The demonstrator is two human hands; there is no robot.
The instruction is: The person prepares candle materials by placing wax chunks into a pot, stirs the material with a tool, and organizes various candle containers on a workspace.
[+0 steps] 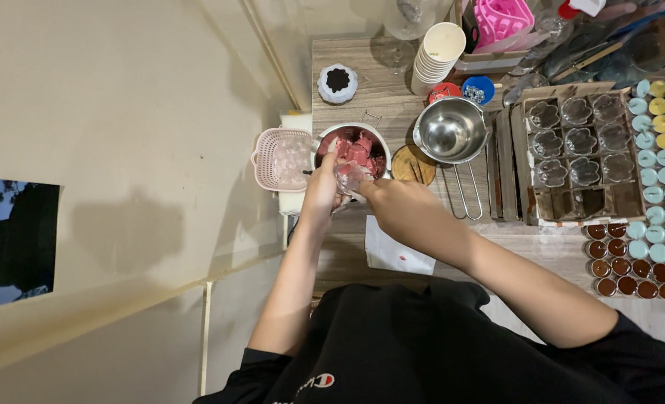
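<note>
Both hands' grip clasped around a clear glass container (351,178), left hand (323,191), right hand (399,206), above the pot (325,138)

Black short-sleeved shirt (422,352) with small red-and-white chest emblem (319,382), bare forearms.

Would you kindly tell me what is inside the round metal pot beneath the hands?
The round metal pot holds pink and red chunks. Its near side and bottom are covered by both hands.
</note>
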